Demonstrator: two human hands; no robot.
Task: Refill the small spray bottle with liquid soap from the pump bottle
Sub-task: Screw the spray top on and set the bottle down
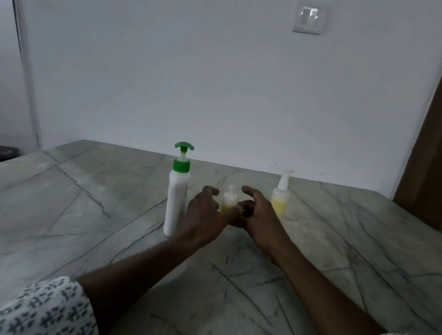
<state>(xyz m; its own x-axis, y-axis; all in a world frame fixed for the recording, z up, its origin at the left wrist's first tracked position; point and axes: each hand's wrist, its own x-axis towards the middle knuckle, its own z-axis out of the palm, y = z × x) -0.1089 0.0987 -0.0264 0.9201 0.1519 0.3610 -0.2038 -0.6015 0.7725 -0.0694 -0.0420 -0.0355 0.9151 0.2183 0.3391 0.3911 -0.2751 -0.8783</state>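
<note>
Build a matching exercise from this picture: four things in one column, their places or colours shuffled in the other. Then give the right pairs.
Things
1. pump bottle
2. small bottle
3. spray-top bottle
4. light switch

Descriptions
A. up on the wall
B. between the left hand and the right hand
C. white with a green top, standing left of both hands
D. standing alone to the right of both hands, yellow liquid inside

Pairs: 1-C, 2-B, 3-D, 4-A
</note>
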